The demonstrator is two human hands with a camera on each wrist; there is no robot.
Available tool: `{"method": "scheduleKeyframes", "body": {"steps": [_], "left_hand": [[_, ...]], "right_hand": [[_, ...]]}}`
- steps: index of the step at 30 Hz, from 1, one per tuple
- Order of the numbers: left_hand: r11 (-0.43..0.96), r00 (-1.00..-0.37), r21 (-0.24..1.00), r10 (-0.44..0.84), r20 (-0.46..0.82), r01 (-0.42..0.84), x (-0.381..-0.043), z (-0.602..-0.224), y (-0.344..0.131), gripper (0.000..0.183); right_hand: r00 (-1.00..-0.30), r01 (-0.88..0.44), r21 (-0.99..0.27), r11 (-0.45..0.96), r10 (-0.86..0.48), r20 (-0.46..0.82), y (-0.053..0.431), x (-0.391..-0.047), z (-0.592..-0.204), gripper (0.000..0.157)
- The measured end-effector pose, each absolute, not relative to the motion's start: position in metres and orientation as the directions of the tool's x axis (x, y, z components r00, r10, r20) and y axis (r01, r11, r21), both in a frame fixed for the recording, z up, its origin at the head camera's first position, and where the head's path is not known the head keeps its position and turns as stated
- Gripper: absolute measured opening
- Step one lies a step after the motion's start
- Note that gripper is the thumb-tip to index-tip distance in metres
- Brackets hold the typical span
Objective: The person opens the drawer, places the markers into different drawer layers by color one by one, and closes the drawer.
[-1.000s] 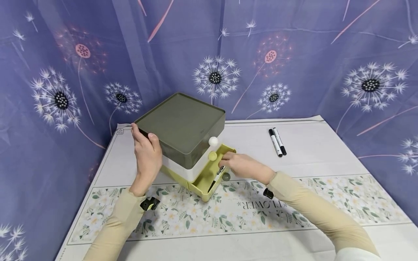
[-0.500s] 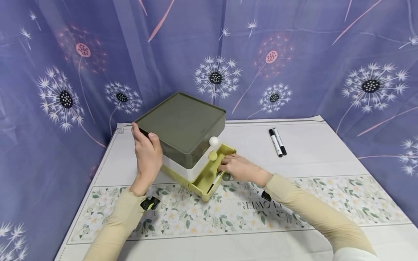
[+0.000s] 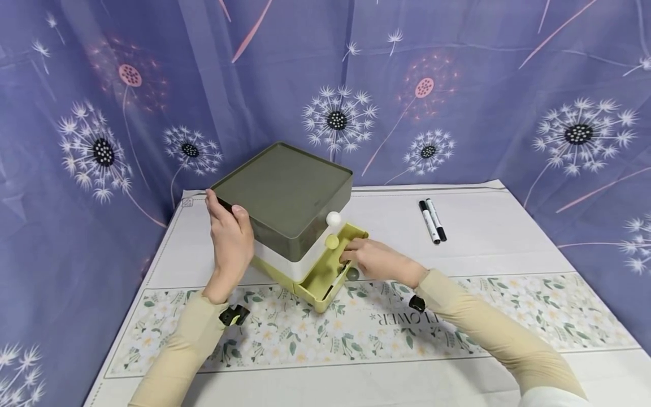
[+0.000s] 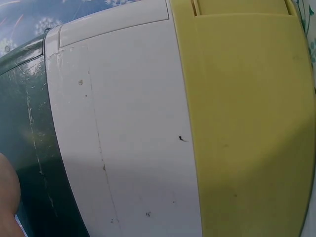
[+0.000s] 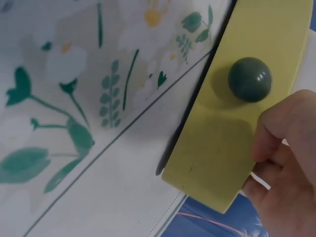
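My left hand (image 3: pixel 231 240) rests against the left side of a stacked drawer box (image 3: pixel 282 192), its dark green top tier above white and yellow ones. In the left wrist view the side wall (image 4: pixel 123 123) fills most of the picture. The bottom yellow drawer (image 3: pixel 310 282) is pulled out and bears a dark green knob (image 5: pixel 250 79). My right hand (image 3: pixel 378 260) reaches over its front wall with bent fingers. A white and black marker (image 3: pixel 335 278) slants inside along that wall, its upper end at my fingertips; I cannot tell whether they still pinch it.
Two more markers (image 3: pixel 432 221) lie side by side on the white tablecloth (image 3: pixel 386 212), right of the box. A white knob (image 3: pixel 333 219) and a yellow knob (image 3: pixel 331 242) stick out above the drawer. A purple dandelion curtain (image 3: pixel 264 102) hangs behind and at both sides.
My right hand went down into the drawer and then rose slightly. The marker now lies lower along the drawer's front wall. My left hand has stayed on the box.
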State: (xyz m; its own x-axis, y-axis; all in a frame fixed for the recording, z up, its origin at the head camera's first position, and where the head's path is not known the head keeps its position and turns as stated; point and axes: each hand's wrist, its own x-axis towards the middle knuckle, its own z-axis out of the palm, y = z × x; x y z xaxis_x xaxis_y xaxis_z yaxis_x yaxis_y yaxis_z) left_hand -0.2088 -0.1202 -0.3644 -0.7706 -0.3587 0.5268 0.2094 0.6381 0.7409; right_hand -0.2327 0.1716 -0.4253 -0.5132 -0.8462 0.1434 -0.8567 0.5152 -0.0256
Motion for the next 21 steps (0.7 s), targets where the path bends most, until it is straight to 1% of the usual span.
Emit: {"method": "scheduleKeyframes", "body": {"steps": [2,7,15,18,21], "left_hand": [[0.637,-0.771,0.742,-0.359,0.526,0.210,-0.209,-0.365,-0.121,0.060],[0.635,-0.769,0.741,-0.358,0.530,0.216,-0.211,-0.366,-0.121,0.060],[0.633,-0.778,0.744,-0.352,0.520,0.211,-0.213,-0.367,-0.121,0.061],[0.631,-0.782,0.747,-0.351,0.515,0.209,-0.213,-0.367,-0.121,0.061],[0.630,-0.782,0.748,-0.351,0.515,0.210,-0.213,-0.368,-0.122,0.062]], "right_hand": [[-0.517,-0.855,-0.056,0.515,-0.841,0.161,0.173,-0.233,-0.424,0.042],[-0.514,-0.858,-0.099,0.505,-0.832,0.210,0.178,-0.234,-0.422,0.043],[-0.491,-0.853,-0.087,0.514,-0.736,0.466,0.185,-0.240,-0.421,0.035],[-0.505,-0.832,-0.077,0.549,-0.692,0.517,0.188,-0.243,-0.420,0.030],[-0.549,-0.792,-0.086,0.604,-0.645,0.531,0.192,-0.245,-0.418,0.026]]}}
